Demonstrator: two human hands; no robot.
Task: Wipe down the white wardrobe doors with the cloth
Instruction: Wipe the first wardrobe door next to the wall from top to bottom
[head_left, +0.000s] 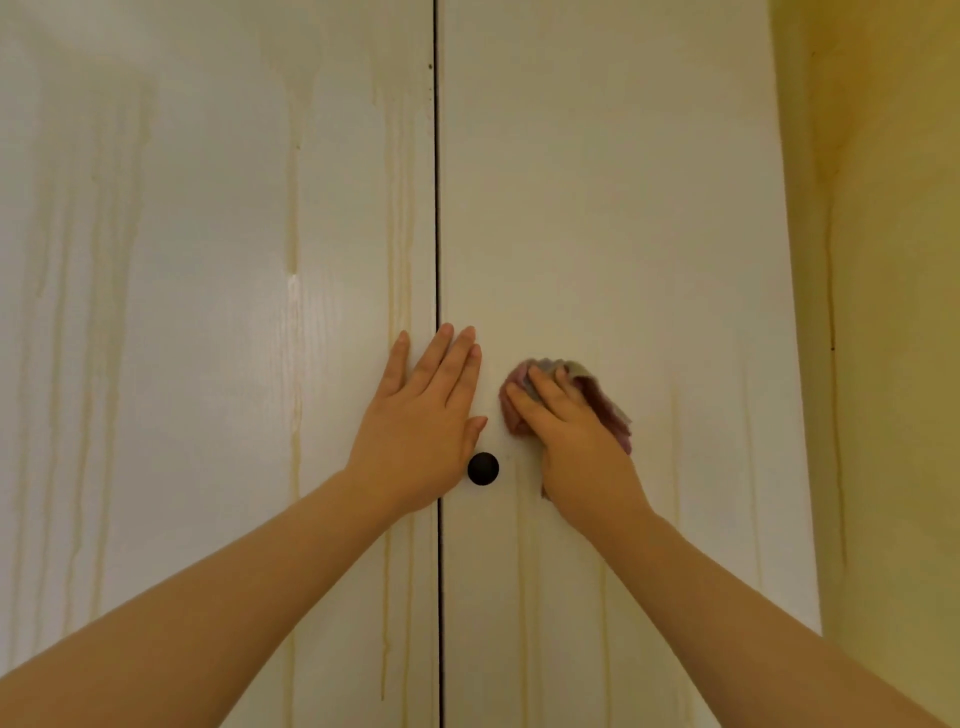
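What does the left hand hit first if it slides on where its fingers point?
Nothing visible. The left hand lies flat across the door gap, fingers pointing up and slightly right; ahead is only bare right door to the frame's top.

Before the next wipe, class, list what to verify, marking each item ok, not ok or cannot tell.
1. Grip: right hand holds the cloth against the right door: ok.
2. Brace: left hand lies flat across the seam: ok.
3. Dirt: left door shows yellowish streaks: not ok.
4. Obstacle: black knob is clear of the cloth: ok.
5. Dampness of the cloth: cannot tell.
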